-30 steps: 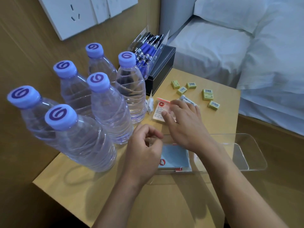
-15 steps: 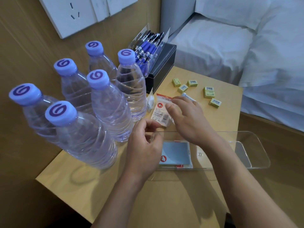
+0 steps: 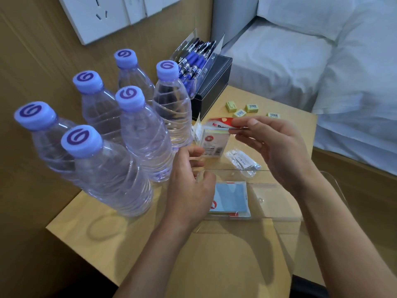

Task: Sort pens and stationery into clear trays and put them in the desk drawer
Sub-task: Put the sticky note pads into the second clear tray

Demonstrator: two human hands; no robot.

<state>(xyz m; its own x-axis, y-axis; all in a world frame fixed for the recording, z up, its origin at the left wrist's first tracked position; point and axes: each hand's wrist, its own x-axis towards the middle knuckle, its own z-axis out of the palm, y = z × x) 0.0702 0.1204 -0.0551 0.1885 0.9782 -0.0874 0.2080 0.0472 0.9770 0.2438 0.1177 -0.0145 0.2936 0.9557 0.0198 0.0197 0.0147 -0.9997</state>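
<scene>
The right hand (image 3: 277, 151) pinches the top of a small packet (image 3: 212, 140) between thumb and fingers (image 3: 247, 121), upright in the middle of the frame, above the bench (image 3: 96, 222). The left hand (image 3: 191, 186) waits just below with loosely curled fingers that hold nothing. Whether it touches the packet is hard to see. It hides the left end of the clear tray (image 3: 268, 219), where a blue pad (image 3: 229, 196) lies. Half a second ago the packet was lower. Now a small plastic bag (image 3: 241, 161) lies uncovered.

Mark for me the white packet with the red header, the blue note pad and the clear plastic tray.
White packet with red header (image 3: 212, 143): head view, on its white front face.
Blue note pad (image 3: 231, 197): head view, middle of its top sheet.
Clear plastic tray (image 3: 277, 214): head view, on its near wall.
</scene>
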